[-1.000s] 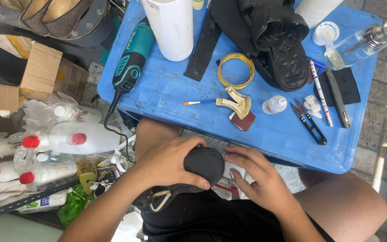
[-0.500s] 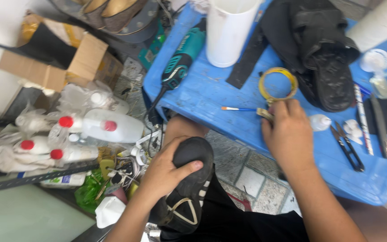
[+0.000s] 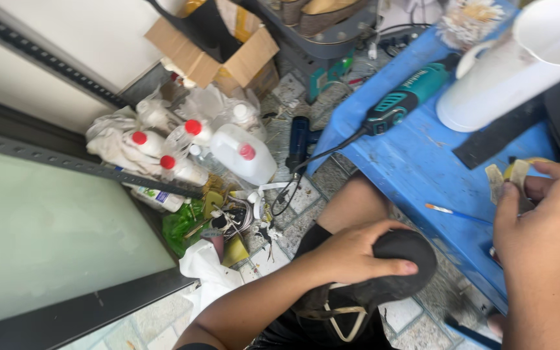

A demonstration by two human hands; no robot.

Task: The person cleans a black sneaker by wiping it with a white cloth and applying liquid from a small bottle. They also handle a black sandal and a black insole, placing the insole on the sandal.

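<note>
My left hand (image 3: 351, 254) is closed over the rounded toe of a black shoe (image 3: 384, 272) that rests on my lap, its pale straps hanging below. My right hand (image 3: 542, 223) is raised over the blue plastic table (image 3: 416, 162) and pinches a small tan, wedge-like piece (image 3: 505, 179) between thumb and fingers. A thin brush with an orange tip (image 3: 452, 211) lies on the table just left of that hand.
A teal rotary tool (image 3: 404, 98) with a black cord and a white cylindrical container (image 3: 513, 65) lie on the table. On the floor to the left stand several white bottles with red caps (image 3: 189, 152), a cardboard box (image 3: 218, 55), rags and clutter beside a glass panel (image 3: 46, 240).
My right hand picked the tan piece up from the table and lifted it. My left hand stayed on the shoe. The view swung left toward the floor clutter.
</note>
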